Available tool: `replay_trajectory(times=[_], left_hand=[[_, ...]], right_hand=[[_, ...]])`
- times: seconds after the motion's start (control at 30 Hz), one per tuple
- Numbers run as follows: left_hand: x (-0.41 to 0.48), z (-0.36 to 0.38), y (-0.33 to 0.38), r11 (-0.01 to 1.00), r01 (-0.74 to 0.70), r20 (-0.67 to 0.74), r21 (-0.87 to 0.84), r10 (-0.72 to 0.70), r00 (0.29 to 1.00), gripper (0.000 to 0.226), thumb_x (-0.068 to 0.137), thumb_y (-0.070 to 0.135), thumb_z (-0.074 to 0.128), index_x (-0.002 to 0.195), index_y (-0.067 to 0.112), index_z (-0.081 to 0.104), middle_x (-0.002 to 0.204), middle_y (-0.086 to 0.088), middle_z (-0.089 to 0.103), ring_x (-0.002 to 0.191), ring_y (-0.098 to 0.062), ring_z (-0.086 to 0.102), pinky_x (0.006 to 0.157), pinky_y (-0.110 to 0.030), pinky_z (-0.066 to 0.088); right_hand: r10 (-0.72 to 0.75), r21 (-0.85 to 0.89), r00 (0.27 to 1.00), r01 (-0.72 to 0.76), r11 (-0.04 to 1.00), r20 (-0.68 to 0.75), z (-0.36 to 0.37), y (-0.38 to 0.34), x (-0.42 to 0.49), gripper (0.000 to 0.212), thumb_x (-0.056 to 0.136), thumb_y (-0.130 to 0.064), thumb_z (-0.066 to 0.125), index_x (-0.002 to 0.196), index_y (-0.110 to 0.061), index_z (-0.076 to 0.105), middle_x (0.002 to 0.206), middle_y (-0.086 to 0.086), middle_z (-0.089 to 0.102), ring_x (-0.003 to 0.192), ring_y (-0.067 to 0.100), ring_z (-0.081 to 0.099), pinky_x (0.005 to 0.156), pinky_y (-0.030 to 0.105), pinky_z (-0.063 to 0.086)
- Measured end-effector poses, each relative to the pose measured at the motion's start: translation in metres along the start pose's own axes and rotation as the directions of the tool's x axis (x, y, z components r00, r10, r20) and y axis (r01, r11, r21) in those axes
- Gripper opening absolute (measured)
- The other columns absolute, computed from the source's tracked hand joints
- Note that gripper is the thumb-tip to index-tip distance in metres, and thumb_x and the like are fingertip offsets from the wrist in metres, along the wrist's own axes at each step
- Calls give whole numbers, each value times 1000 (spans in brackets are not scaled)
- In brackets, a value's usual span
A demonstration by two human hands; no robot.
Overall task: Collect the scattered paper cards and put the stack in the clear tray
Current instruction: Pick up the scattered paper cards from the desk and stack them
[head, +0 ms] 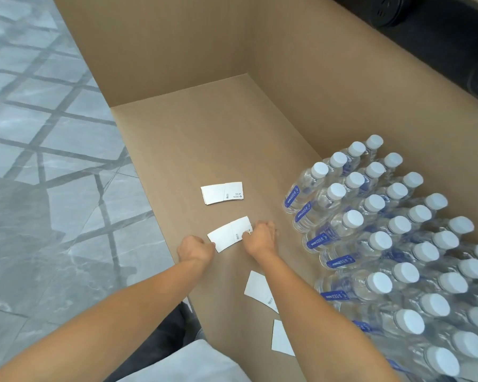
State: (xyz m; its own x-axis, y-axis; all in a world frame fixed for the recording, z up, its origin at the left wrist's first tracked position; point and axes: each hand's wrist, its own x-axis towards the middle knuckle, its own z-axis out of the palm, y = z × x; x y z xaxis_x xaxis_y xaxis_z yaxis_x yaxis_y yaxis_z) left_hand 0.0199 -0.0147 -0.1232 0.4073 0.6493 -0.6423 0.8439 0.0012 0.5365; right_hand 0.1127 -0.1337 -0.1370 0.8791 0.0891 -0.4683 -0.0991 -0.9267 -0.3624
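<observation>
On the box floor (204, 150), beside the bottles (398, 244), both hands pinch one card (229, 234), left grip (195, 249) and right grip (261, 237) at opposite ends, probably to lift it flat; other cards lie nearby, tray unseen.

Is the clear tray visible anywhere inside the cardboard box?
No, the cardboard box holds only white paper cards and water bottles; no tray shows.
</observation>
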Motion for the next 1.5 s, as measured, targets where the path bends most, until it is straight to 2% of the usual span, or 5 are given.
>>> replay_trajectory(times=[0.13,0.43,0.73,1.03,1.5], left_hand=[[3,7,-1,992,43,-17,-116,-46,999,25,81,19,67,57,17,62,72,-7,70,75,-29,67,78,-32,58],[6,9,2,935,163,41,-315,-158,987,18,76,22,80,85,12,68,105,-15,74,103,-32,70,92,-42,58],[27,-10,16,857,137,137,-498,-78,987,19,81,-10,70,83,6,60,109,-21,70,66,-17,67,86,-34,60],[55,-35,66,861,41,96,-506,9,995,19,81,-9,70,95,3,63,112,-22,70,83,-28,70,85,-34,60],[106,-27,89,924,75,27,-375,-70,997,21,77,3,76,72,19,62,94,-13,73,68,-21,67,85,-35,61]], right_hand=[[-14,19,999,15,1000,-29,3,-1,3,33,90,-19,47,117,-6,60,132,11,45,124,33,41,98,37,41],[71,216,997,-71,974,9,7,-6,-1,34,89,-17,53,118,0,57,130,18,53,121,31,51,100,32,41],[136,361,990,-113,926,-39,-8,-16,3,20,87,-8,56,104,-6,66,116,16,68,111,32,63,96,34,51],[130,463,988,-77,883,-84,-29,-58,30,25,83,-5,53,67,-23,50,103,17,73,96,35,70,87,43,57],[97,352,991,-59,934,-92,-27,-85,86,25,85,-2,53,101,-6,72,108,13,72,107,28,63,91,27,50]])
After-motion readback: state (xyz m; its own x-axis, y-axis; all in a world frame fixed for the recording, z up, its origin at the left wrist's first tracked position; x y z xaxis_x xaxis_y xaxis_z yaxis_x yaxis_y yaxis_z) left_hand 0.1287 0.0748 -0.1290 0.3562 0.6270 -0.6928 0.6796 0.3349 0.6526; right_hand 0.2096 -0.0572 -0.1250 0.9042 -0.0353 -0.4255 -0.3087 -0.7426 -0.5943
